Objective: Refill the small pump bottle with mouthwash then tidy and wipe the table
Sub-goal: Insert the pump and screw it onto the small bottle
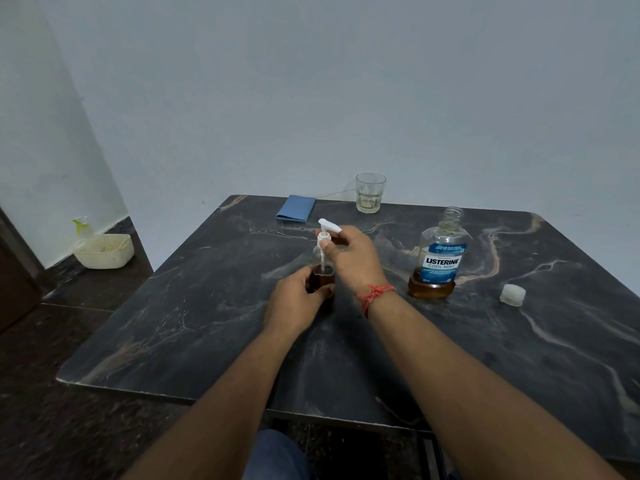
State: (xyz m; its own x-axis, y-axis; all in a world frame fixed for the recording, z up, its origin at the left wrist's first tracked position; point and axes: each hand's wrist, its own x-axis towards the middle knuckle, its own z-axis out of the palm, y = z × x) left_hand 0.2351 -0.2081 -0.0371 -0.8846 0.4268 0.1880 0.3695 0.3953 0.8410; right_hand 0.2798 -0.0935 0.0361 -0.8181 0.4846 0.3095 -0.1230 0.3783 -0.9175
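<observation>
Small pump bottle [322,271] stood upright mid-worktop [207,323], amber liquid in its lower part. Your left hand [298,299] gripped its base; your right hand [349,258] pinched the white pump head [327,228] at the neck. Listerine bottle [438,258] stood uncapped to the right, its cap [512,294] further right. Glass [370,192] & blue cloth [296,208] at far edge.

Small pump bottle [322,271] base hidden by left hand [294,303]; pump collar covered by right hand [349,258] fingers. Table [207,341] cut off at 4 o'clock.
</observation>
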